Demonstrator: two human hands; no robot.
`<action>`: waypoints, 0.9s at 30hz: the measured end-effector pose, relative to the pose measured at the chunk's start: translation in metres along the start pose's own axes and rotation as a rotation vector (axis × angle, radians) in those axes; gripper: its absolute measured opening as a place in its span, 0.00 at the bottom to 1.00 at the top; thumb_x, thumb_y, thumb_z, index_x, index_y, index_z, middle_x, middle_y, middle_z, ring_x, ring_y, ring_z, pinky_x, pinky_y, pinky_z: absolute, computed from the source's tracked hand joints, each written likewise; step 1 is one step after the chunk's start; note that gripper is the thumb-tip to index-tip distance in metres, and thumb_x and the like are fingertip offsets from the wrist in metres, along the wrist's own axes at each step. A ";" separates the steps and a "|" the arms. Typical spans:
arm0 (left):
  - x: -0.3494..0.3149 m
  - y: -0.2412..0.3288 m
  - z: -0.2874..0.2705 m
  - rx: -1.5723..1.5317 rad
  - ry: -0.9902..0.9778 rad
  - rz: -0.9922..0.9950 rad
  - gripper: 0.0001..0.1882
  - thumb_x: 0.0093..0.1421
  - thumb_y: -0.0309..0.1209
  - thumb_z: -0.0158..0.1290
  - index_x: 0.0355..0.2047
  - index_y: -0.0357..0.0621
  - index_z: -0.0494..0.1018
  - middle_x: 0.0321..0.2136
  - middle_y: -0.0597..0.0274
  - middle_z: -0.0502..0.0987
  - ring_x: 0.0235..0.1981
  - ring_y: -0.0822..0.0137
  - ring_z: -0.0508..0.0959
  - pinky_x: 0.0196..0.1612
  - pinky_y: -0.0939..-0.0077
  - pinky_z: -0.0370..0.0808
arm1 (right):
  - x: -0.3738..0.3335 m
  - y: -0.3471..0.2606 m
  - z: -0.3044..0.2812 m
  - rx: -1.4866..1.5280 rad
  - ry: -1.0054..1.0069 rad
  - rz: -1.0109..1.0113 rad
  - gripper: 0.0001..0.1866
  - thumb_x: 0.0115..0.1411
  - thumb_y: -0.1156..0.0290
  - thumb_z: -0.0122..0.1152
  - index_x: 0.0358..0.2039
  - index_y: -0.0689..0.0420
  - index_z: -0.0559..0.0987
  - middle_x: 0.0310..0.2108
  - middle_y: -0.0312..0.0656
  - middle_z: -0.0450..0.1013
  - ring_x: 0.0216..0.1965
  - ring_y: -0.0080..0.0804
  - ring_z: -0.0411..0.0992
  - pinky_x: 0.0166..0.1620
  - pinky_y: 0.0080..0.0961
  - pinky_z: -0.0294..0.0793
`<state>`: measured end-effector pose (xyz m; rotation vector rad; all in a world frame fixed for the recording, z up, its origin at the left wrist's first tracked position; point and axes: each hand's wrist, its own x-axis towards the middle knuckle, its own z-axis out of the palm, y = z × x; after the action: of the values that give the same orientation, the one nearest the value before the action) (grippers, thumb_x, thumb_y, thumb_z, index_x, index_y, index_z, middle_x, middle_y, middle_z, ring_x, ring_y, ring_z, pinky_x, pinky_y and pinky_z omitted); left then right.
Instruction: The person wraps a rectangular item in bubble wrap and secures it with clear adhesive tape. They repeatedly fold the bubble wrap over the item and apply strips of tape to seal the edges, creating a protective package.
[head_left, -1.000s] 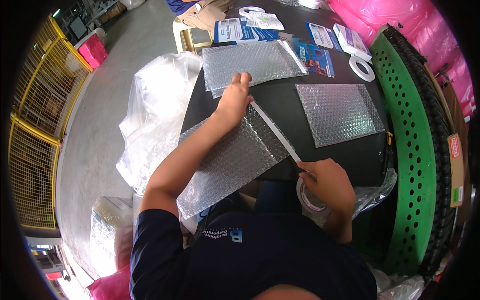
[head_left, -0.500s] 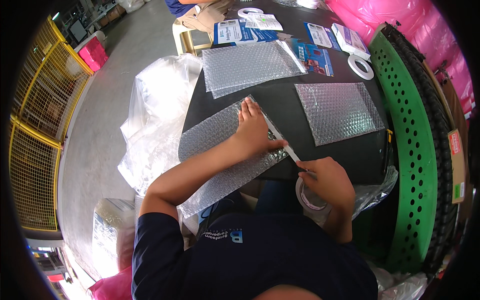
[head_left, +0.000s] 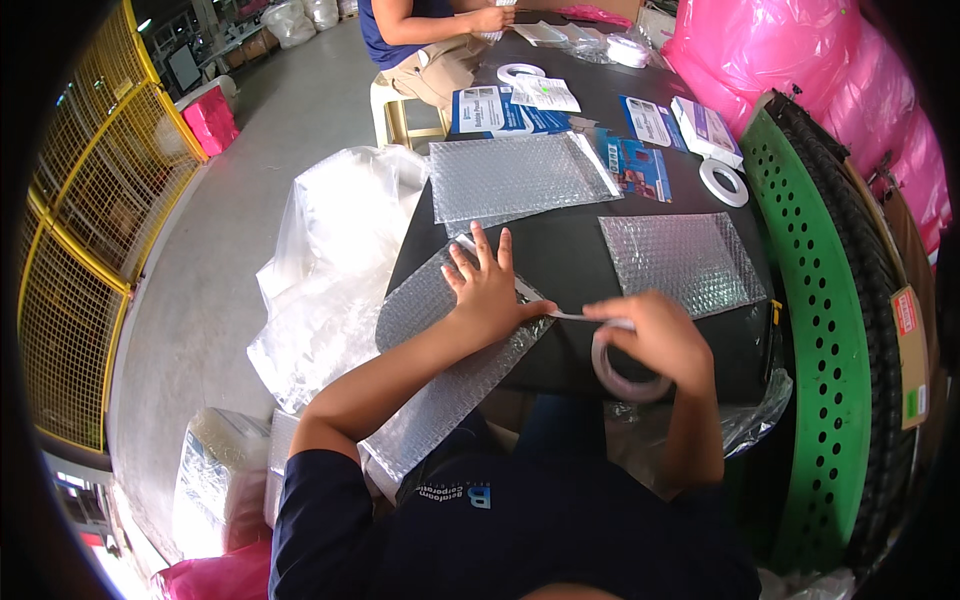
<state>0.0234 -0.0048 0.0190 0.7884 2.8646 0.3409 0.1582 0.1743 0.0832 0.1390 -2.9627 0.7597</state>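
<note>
My left hand (head_left: 488,292) lies spread and flat on a clear bubble-wrap pouch (head_left: 432,392), near its far right edge. This pouch slants across the near edge of the black table and hangs partly over my lap. A narrow white strip runs along the pouch's edge, beneath my left hand. From beside my left thumb, a stretch of tape spans to my right hand (head_left: 660,338). Slightly blurred, the right hand has its fingers closed on the tape, with the white tape roll (head_left: 630,385) hanging just below them.
More bubble-wrap pouches (head_left: 520,178) lie farther up the table (head_left: 560,262), and another pouch (head_left: 682,262) is at right. A second tape roll (head_left: 723,183) sits near a green perforated panel (head_left: 812,340). Clear plastic (head_left: 335,260) bulges at left. A co-worker (head_left: 430,50) sits beyond.
My left hand has spread its fingers and slid slightly down the pouch. My right hand has lifted away from the pouch's edge, bringing the tape roll up. The view has tilted up, showing more of the co-worker.
</note>
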 end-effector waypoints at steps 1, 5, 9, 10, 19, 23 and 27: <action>0.001 -0.004 0.002 0.008 0.021 -0.014 0.65 0.42 0.70 0.54 0.67 0.43 0.36 0.64 0.30 0.30 0.62 0.23 0.39 0.58 0.28 0.45 | 0.014 0.016 0.003 0.038 0.072 -0.063 0.13 0.50 0.65 0.65 0.38 0.49 0.82 0.29 0.39 0.78 0.33 0.41 0.75 0.39 0.33 0.72; 0.002 -0.018 0.013 -0.009 0.192 -0.022 0.55 0.50 0.64 0.51 0.67 0.47 0.40 0.65 0.32 0.31 0.64 0.28 0.35 0.55 0.21 0.44 | 0.062 0.035 0.002 -0.278 -0.099 0.058 0.11 0.49 0.69 0.65 0.36 0.51 0.83 0.40 0.39 0.75 0.43 0.39 0.71 0.49 0.34 0.68; -0.003 -0.031 0.017 -0.144 0.504 0.269 0.31 0.51 0.44 0.61 0.52 0.46 0.66 0.55 0.48 0.60 0.57 0.45 0.60 0.55 0.42 0.60 | 0.079 0.033 0.041 -0.004 0.126 -0.407 0.07 0.48 0.70 0.66 0.30 0.55 0.82 0.34 0.41 0.73 0.39 0.40 0.72 0.44 0.32 0.70; -0.001 -0.034 0.018 -0.216 0.462 0.350 0.25 0.51 0.39 0.61 0.47 0.45 0.69 0.50 0.51 0.64 0.53 0.48 0.63 0.52 0.49 0.63 | 0.082 0.032 0.047 0.086 -0.005 -0.376 0.09 0.48 0.73 0.65 0.32 0.59 0.81 0.34 0.41 0.73 0.40 0.39 0.70 0.45 0.32 0.69; 0.014 -0.040 0.015 -0.686 0.207 0.463 0.08 0.49 0.25 0.62 0.29 0.38 0.76 0.26 0.59 0.75 0.29 0.68 0.78 0.34 0.77 0.75 | 0.073 0.026 0.079 0.056 0.265 -0.438 0.02 0.44 0.75 0.63 0.20 0.57 0.78 0.22 0.35 0.68 0.28 0.35 0.68 0.32 0.33 0.68; 0.016 -0.038 0.011 -0.749 0.108 0.405 0.10 0.49 0.27 0.63 0.30 0.36 0.76 0.28 0.59 0.75 0.29 0.71 0.78 0.34 0.78 0.75 | 0.071 0.022 0.084 0.004 0.292 -0.430 0.03 0.43 0.77 0.62 0.18 0.58 0.76 0.22 0.36 0.67 0.27 0.35 0.67 0.31 0.32 0.67; 0.020 -0.042 0.015 -0.812 0.060 0.391 0.11 0.49 0.27 0.64 0.30 0.35 0.75 0.30 0.60 0.76 0.30 0.72 0.77 0.35 0.78 0.75 | 0.071 0.022 0.080 0.072 0.268 -0.431 0.04 0.46 0.77 0.62 0.18 0.59 0.76 0.22 0.37 0.66 0.28 0.35 0.67 0.31 0.32 0.69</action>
<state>-0.0106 -0.0269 -0.0074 1.1209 2.2400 1.4562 0.0813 0.1502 0.0093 0.6054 -2.5234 0.7528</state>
